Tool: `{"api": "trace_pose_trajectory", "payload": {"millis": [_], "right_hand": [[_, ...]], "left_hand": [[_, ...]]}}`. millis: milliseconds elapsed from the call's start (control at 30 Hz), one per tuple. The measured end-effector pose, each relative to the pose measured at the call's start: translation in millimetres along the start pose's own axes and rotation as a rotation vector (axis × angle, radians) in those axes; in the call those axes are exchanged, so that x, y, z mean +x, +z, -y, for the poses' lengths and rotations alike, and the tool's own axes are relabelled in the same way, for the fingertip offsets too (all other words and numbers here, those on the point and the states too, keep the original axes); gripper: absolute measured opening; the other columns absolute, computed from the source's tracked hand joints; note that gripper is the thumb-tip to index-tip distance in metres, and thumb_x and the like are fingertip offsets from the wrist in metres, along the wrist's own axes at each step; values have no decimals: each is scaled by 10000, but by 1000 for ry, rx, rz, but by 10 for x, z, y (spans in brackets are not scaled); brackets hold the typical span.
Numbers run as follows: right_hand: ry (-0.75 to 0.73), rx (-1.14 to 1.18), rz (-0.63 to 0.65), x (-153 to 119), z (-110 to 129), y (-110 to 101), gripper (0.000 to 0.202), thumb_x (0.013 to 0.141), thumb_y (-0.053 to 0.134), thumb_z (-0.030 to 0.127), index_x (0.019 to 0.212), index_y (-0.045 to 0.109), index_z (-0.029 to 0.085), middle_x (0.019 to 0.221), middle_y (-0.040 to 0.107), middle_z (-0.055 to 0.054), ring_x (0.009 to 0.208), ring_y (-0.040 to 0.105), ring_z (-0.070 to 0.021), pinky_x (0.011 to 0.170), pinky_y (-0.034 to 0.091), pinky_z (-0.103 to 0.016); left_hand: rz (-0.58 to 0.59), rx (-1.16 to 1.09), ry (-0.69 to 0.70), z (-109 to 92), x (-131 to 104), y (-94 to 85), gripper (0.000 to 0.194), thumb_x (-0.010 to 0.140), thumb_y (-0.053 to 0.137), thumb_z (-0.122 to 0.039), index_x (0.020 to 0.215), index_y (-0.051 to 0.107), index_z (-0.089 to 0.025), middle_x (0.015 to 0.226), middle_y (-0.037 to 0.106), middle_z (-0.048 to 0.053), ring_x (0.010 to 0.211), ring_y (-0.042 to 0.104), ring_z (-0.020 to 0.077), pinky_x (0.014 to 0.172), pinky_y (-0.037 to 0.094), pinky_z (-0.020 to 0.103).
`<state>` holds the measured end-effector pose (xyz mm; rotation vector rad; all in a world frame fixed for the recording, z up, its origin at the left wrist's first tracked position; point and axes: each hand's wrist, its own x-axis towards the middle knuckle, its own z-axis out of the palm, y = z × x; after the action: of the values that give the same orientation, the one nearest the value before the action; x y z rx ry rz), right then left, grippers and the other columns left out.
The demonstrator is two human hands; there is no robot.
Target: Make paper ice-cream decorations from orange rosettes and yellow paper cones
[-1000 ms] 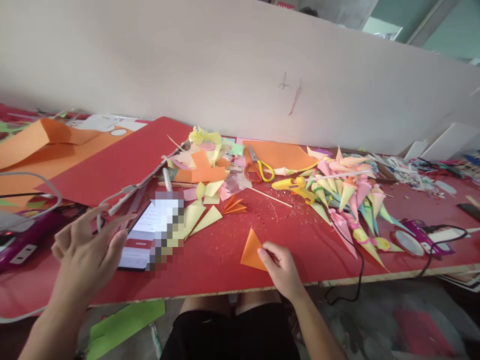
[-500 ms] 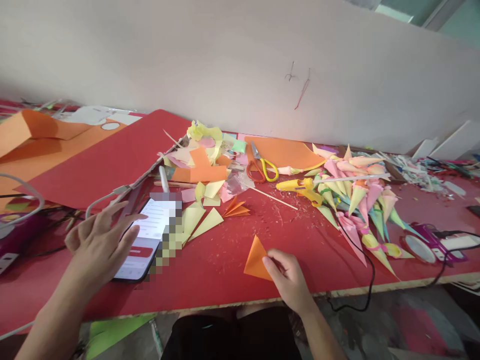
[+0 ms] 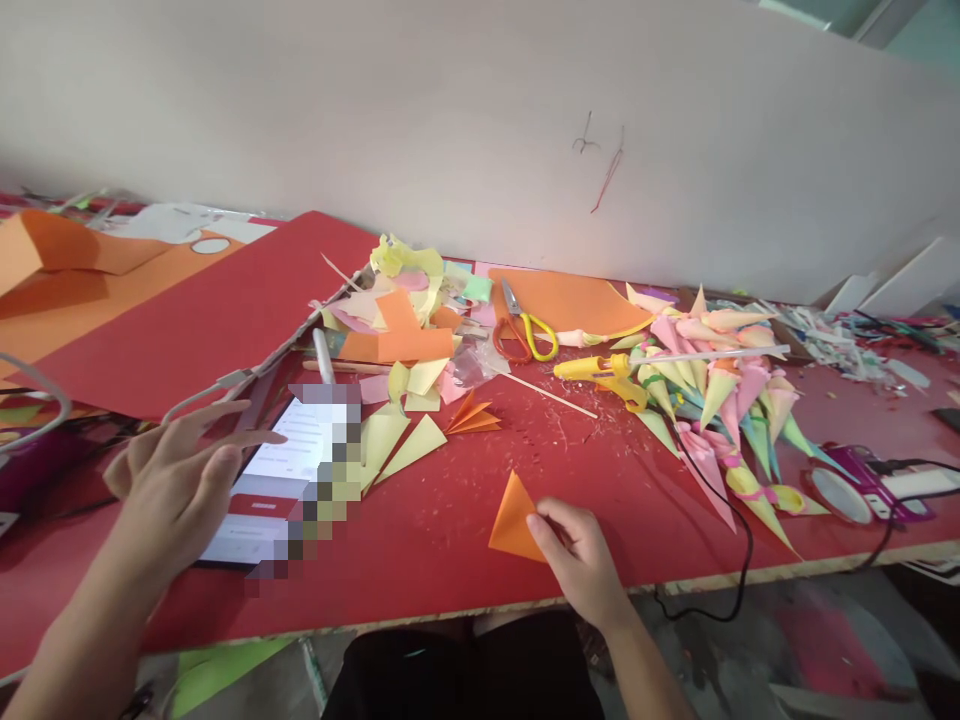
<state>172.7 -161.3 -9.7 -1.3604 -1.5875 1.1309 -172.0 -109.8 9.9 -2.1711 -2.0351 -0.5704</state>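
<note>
My left hand point(image 3: 176, 475) is open, fingers spread, with the index finger stretched over the lit screen of a smartphone point(image 3: 300, 435). Part of the phone's right side is blurred by a mosaic. Whether that fingertip touches the glass, I cannot tell. My right hand point(image 3: 576, 550) pinches a folded triangle of orange paper point(image 3: 514, 520) between thumb and fingers, near the front of the red table point(image 3: 435, 540). Farther back lies a small fan-folded orange paper piece point(image 3: 474, 415), beside pale yellow paper pieces point(image 3: 414, 446).
A yellow glue gun point(image 3: 600, 370) rests beside a pile of pastel paper cones point(image 3: 720, 390). Scissors point(image 3: 529, 335) lie on orange paper at the back. A thin stick point(image 3: 551, 395) crosses the middle. A black cable point(image 3: 739, 560) hangs over the front edge. Paper scraps point(image 3: 409, 325) are heaped behind the phone.
My left hand has shifted a little left and down over the phone, its fingers still spread. The right hand keeps hold of the orange paper, almost unmoved. The view has shifted slightly.
</note>
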Motion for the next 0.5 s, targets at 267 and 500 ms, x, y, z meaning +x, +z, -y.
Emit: {"api": "trace_pose_trajectory", "payload": {"millis": [267,500], "right_hand": [[-4,0,-5,7,-10,0,304,843,415,304,583,313,182,564,286,45,524,277,-70,488,246,-199],[-23,-10,-5,10,-3,-1,293,841,418,291,586,328,178,559,299,47,524,290,-66,490,248,-193]], "left_hand": [[123,-20,-48,96,75,101,619,853,95,-458,1083,572,-139,1250,408,134,1216,318,279,993,241,472],[84,-93,-98,10,96,-12,667,850,41,-467,880,636,-168,1227,452,102,1188,362,267,991,233,446]]}}
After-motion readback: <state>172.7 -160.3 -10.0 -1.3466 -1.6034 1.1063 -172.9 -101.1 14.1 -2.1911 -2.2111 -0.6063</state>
